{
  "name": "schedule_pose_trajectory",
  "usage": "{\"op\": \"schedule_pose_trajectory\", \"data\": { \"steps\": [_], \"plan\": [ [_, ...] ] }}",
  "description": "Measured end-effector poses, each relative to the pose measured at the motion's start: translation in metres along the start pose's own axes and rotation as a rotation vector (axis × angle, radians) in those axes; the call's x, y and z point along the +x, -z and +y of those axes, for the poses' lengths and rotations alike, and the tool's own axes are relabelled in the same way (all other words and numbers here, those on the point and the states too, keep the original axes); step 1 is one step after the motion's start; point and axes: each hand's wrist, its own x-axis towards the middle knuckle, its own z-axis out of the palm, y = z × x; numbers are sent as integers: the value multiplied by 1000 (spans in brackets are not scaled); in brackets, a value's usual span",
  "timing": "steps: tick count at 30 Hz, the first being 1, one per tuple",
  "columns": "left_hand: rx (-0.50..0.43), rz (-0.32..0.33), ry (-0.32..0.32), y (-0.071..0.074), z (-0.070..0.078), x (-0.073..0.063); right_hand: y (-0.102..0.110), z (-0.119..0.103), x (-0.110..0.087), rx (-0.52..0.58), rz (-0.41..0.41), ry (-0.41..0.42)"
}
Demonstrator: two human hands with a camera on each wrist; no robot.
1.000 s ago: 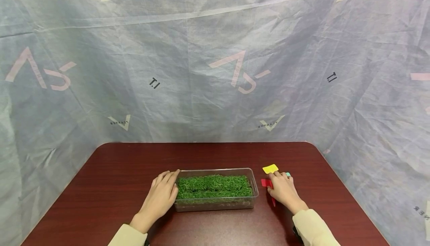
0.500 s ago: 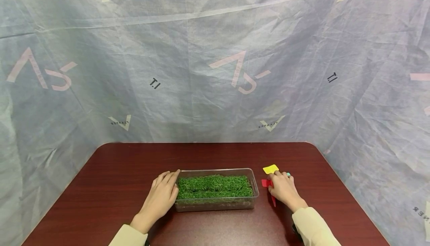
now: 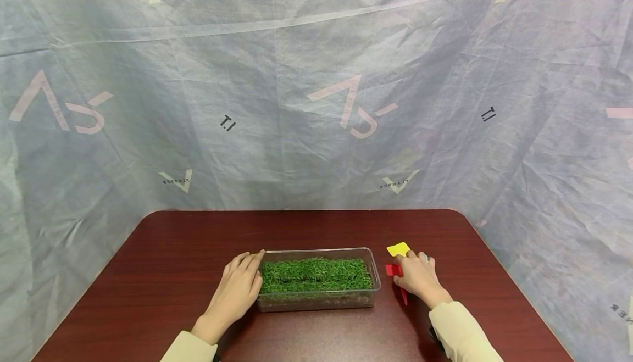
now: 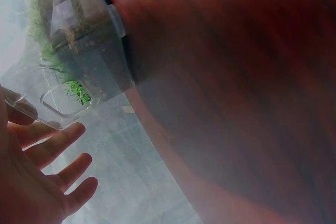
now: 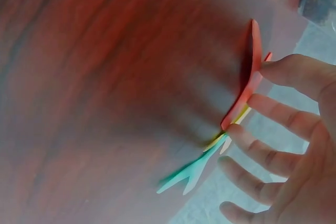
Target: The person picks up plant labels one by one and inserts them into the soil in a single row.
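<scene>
My left hand (image 3: 237,285) rests at the left end of a clear plastic box (image 3: 316,299) holding green grass (image 3: 316,274). Its fingers extend along the rim, and in the left wrist view the thumb and forefinger touch it. To the right of the box, my right hand (image 3: 417,277) is over several flat coloured plant labels. In the right wrist view the thumb and forefinger touch a red label (image 5: 241,100), the other fingers spread. A yellow label (image 3: 398,249) lies just beyond the fingertips. A teal label (image 5: 191,169) with a forked end is mostly hidden from above by the hand.
Everything sits on a dark red-brown wooden table (image 3: 207,241) with rounded far corners. A grey printed cloth (image 3: 277,104) hangs behind it and along both sides.
The right hand's fingers have shifted slightly on the labels, and the red label's pointed end has turned a little to the right. The left hand and the box stay in place.
</scene>
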Motion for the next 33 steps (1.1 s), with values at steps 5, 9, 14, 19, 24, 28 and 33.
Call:
{"op": "schedule_pose_trajectory", "data": {
  "steps": [5,9,14,19,24,28,33],
  "plan": [
    [-5,2,3,0,1,0,0,0,0,11,-14,-20],
    [-6,3,5,0,1,0,0,-1,1,13,-14,-25],
    [-1,7,7,1,1,0,1,-2,2,26,3,-1],
    [1,15,7,1,1,0,2,-5,2,42,-2,31],
    [-2,18,6,1,1,0,3,-6,1,46,-15,26],
    [-6,17,5,0,1,0,3,-6,1,57,-17,13],
    [-6,14,5,0,1,-1,1,-6,2,71,-18,9]
  ]
}}
